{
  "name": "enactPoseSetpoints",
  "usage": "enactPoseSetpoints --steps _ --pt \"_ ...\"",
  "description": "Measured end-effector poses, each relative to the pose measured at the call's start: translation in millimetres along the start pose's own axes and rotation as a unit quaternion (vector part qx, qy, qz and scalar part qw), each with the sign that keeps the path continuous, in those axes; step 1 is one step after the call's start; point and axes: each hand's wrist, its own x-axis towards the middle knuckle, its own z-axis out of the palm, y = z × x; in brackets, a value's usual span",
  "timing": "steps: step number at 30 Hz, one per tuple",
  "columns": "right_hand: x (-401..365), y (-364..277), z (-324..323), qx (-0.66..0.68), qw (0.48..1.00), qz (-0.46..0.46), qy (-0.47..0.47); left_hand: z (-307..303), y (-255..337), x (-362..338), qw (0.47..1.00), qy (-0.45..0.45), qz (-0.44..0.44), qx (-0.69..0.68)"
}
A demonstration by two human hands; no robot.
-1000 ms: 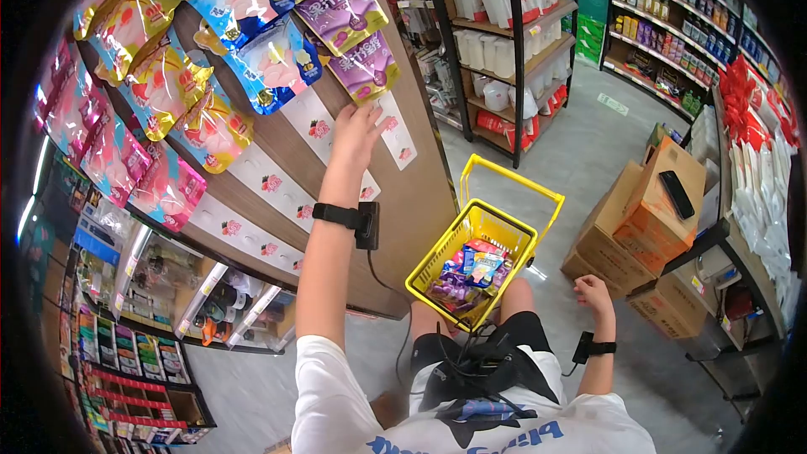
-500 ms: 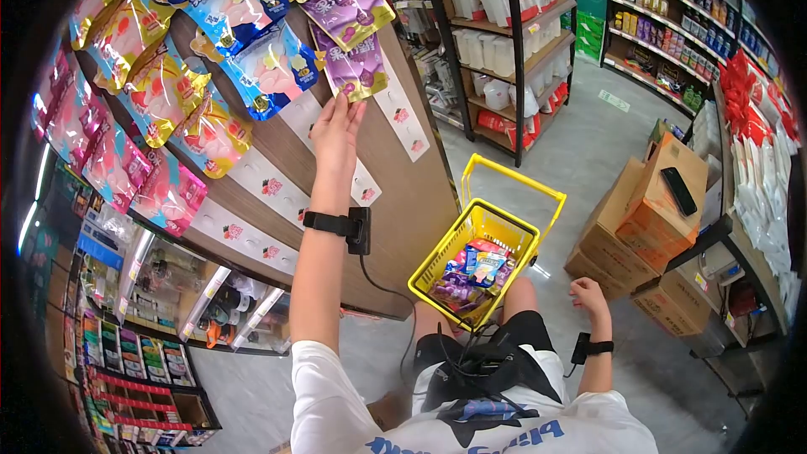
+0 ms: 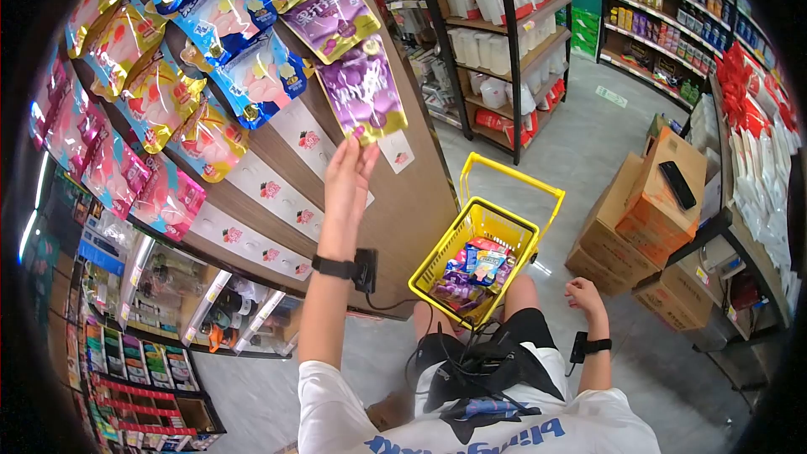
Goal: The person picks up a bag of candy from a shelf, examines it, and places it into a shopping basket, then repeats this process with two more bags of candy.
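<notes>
My left hand (image 3: 348, 171) is closed on the bottom edge of a purple candy bag (image 3: 363, 94) with gold trim, pinching it between thumb and fingers. The bag tilts out from the display board, below more purple candy bags (image 3: 333, 21) in the same column. To their left hang blue candy bags (image 3: 261, 77). My right hand (image 3: 583, 295) is low on the right beside my knee, holding nothing, its fingers loosely bent and apart. Between my legs stands a yellow shopping basket (image 3: 427, 271) with several colourful candy packets (image 3: 485, 267) inside.
Yellow candy bags (image 3: 212, 139) and pink candy bags (image 3: 168, 200) fill the board's left side. Cardboard boxes (image 3: 660, 193) stand at right, with a phone (image 3: 677, 185) on top. A shelf rack (image 3: 508, 42) rises behind the basket. A cable runs from my left wrist strap.
My left hand has moved slightly right and down the frame, drawing the purple bag outward from the board. The right hand stays nearly where it was.
</notes>
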Motion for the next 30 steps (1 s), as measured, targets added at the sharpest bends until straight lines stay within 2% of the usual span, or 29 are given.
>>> enactPoseSetpoints --steps 3,6,10,15,18,21,24,25,27,28,30 --pt "-4.8 -9.2 1.9 0.007 1.0 -0.007 -0.02 -8.4 -14.8 -25.1 0.998 0.005 -0.044 0.032" --pt "-16.3 -33.4 8.8 0.001 0.997 -0.077 -0.029 -14.9 -30.2 -60.5 0.994 -0.015 -0.092 0.051" --pt "-57.7 -109.9 28.7 0.07 0.977 -0.178 -0.098 -12.8 -39.9 -113.1 0.984 -0.034 -0.176 0.013" --pt "-102.0 -197.3 59.6 0.152 0.913 -0.324 -0.195 -19.6 -40.5 -159.6 0.968 -0.077 -0.239 -0.026" --pt "-117.8 -232.3 82.0 0.216 0.886 -0.374 -0.168 -17.3 -32.7 -175.9 0.961 -0.098 -0.26 -0.011" --pt "-137.1 -259.7 93.4 0.285 0.872 -0.363 -0.165 -9.1 -23.4 -185.4 0.954 -0.112 -0.27 0.067" --pt "-139.0 -258.6 105.6 0.278 0.878 -0.369 -0.122 5.4 -14.0 -190.9 0.939 -0.128 -0.27 0.17" --pt "-141.2 -255.5 110.1 0.272 0.881 -0.373 -0.107 4.9 -17.1 -191.7 0.938 -0.133 -0.221 0.233" --pt "-148.2 -247.8 116.8 0.236 0.873 -0.404 -0.135 1.2 -29.5 -194.0 0.916 -0.141 -0.124 0.354" --pt "-152.7 -245.0 120.4 0.21 0.871 -0.422 -0.136 4.6 -31.9 -195.0 0.918 -0.111 -0.063 0.376" --pt "-155.7 -238.8 125.5 0.154 0.873 -0.448 -0.117 30.6 -17.8 -199.6 0.957 -0.044 -0.027 0.285"
